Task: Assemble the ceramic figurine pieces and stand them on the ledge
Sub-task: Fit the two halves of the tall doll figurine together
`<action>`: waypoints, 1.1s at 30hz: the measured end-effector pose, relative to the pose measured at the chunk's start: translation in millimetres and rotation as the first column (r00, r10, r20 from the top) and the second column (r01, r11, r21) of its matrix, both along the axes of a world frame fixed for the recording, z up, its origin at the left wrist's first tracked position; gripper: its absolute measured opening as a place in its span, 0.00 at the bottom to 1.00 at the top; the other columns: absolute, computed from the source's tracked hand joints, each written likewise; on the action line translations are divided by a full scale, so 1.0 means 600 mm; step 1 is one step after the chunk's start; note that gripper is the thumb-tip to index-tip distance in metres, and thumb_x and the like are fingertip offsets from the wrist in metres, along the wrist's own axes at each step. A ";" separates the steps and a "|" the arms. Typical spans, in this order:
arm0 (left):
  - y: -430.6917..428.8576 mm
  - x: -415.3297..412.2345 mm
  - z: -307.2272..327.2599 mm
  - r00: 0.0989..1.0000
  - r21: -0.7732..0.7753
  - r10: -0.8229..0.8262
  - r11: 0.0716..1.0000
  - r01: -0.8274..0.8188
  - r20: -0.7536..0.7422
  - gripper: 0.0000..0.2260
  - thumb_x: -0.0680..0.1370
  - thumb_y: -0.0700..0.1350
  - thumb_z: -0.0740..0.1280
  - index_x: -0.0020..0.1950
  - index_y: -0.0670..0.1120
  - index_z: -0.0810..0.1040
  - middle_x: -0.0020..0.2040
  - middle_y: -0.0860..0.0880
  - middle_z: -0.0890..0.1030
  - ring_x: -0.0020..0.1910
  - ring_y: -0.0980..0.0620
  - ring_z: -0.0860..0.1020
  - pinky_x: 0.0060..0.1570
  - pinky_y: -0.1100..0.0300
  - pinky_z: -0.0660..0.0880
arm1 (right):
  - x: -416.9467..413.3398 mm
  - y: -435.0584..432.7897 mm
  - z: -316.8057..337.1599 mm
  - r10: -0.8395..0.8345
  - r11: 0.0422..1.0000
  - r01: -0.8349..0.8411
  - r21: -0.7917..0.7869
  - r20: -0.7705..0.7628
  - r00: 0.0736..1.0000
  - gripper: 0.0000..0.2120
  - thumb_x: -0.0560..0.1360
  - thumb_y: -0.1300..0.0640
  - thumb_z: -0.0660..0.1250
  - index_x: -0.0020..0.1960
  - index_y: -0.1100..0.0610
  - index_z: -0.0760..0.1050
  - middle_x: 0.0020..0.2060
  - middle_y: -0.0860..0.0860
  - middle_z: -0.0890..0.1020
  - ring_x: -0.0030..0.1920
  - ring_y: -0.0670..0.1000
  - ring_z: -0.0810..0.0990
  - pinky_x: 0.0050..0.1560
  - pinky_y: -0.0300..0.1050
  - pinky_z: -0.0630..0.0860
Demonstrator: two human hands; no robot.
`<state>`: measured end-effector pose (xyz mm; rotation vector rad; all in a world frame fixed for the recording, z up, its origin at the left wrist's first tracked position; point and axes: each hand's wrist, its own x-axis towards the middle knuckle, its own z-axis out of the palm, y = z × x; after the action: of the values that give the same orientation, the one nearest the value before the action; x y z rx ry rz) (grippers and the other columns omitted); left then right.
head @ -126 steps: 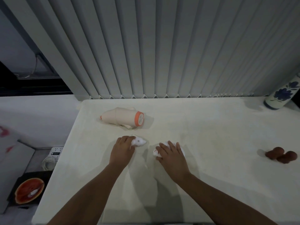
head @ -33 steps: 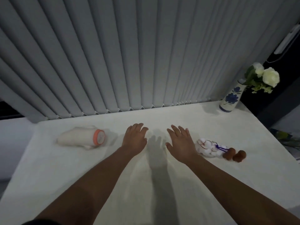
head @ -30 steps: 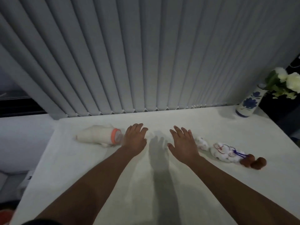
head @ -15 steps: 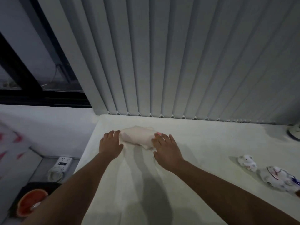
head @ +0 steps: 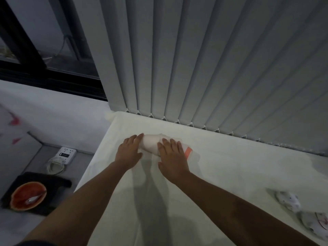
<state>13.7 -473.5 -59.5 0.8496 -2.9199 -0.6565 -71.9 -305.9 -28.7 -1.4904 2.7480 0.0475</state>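
Note:
A large pale ceramic figurine (head: 150, 143) with an orange ring at its right end lies on its side near the back left of the white ledge (head: 230, 166). My left hand (head: 129, 150) touches its left end, fingers extended. My right hand (head: 172, 155) lies over its right half and covers most of the orange ring. Neither hand has lifted it. Two small white ceramic figurines lie at the far right: one (head: 288, 201) nearer, another (head: 317, 223) cut by the frame edge.
Grey vertical blinds (head: 213, 59) hang right behind the ledge. Left of the ledge, lower down, are a white power strip (head: 66, 154) with a coiled cable and an orange bowl (head: 28, 195) on a dark tray. A dark window frame is at the upper left.
Both hands moved left from the bare ledge onto the large figurine. In the last half second my right hand slid further over it and the view turned left.

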 end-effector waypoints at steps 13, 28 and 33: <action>-0.038 -0.015 -0.021 0.980 -0.034 -0.164 0.986 0.162 -0.109 0.35 0.72 0.47 0.72 0.75 0.46 0.59 0.68 0.43 0.72 0.65 0.42 0.71 0.61 0.47 0.73 | -0.031 -0.016 -0.027 -0.020 0.994 0.002 -0.113 -0.164 0.986 0.29 0.63 0.52 0.74 0.61 0.57 0.72 0.61 0.58 0.77 0.61 0.63 0.74 0.68 0.66 0.65; -0.020 0.000 0.021 0.945 -0.176 -0.300 0.945 0.276 -0.128 0.29 0.68 0.52 0.74 0.65 0.46 0.70 0.52 0.44 0.80 0.50 0.41 0.77 0.47 0.50 0.76 | -0.023 0.019 -0.020 -0.016 0.990 0.003 -0.144 -0.089 0.996 0.31 0.61 0.55 0.74 0.62 0.58 0.69 0.63 0.58 0.76 0.65 0.64 0.72 0.66 0.68 0.65; 0.002 0.015 0.040 0.936 -0.310 -0.330 0.909 0.280 -0.122 0.27 0.69 0.59 0.69 0.64 0.48 0.70 0.50 0.48 0.79 0.49 0.45 0.77 0.50 0.51 0.73 | -0.023 0.034 -0.010 -0.023 0.986 0.022 -0.164 -0.003 1.000 0.33 0.60 0.55 0.75 0.62 0.57 0.68 0.63 0.58 0.76 0.66 0.63 0.72 0.66 0.66 0.67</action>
<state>23.0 -472.4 -35.7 0.2905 -2.9088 -0.2803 -85.9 -285.2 -34.8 -1.4952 2.8339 -0.1793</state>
